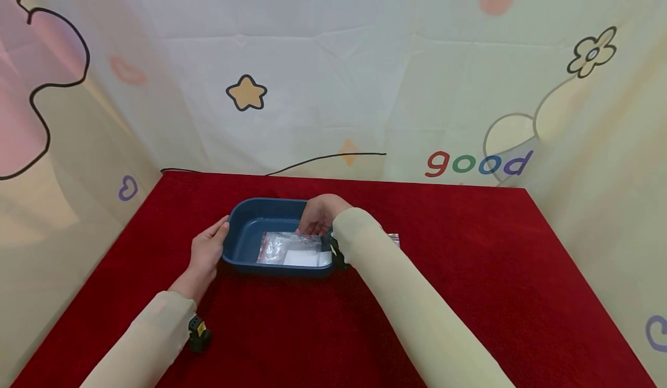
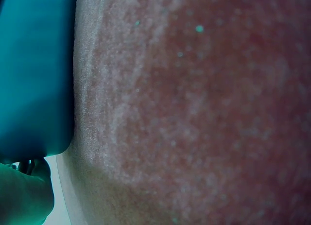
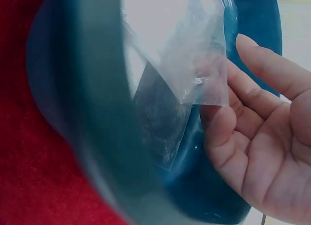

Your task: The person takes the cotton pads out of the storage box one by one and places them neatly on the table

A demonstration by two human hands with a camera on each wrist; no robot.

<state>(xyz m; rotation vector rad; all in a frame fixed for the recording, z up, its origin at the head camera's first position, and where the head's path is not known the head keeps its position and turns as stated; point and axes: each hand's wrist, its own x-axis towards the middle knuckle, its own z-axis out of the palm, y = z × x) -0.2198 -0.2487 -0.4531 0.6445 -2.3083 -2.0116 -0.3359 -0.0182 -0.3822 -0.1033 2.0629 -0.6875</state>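
A blue rectangular basin (image 1: 243, 229) rests on the red cloth. My left hand (image 1: 205, 249) holds its left end, thumb at the rim; the left wrist view shows the fingers at the basin's outer wall (image 2: 34, 79). Over the far right side, my right hand (image 1: 323, 209) reaches into the basin. Inside lie clear plastic bags (image 1: 276, 243), with a white piece (image 1: 302, 258) at the near side. In the right wrist view, the right fingers are loosely bent at a clear bag's edge (image 3: 209, 89), one seen through the plastic. The thumb stands apart from the bag.
Right of the basin, a small striped packet edge (image 1: 394, 238) shows on the red cloth (image 1: 469, 278), mostly hidden by the right sleeve (image 1: 385, 260). A printed curtain (image 1: 312, 87) hangs behind and along both sides of the table.
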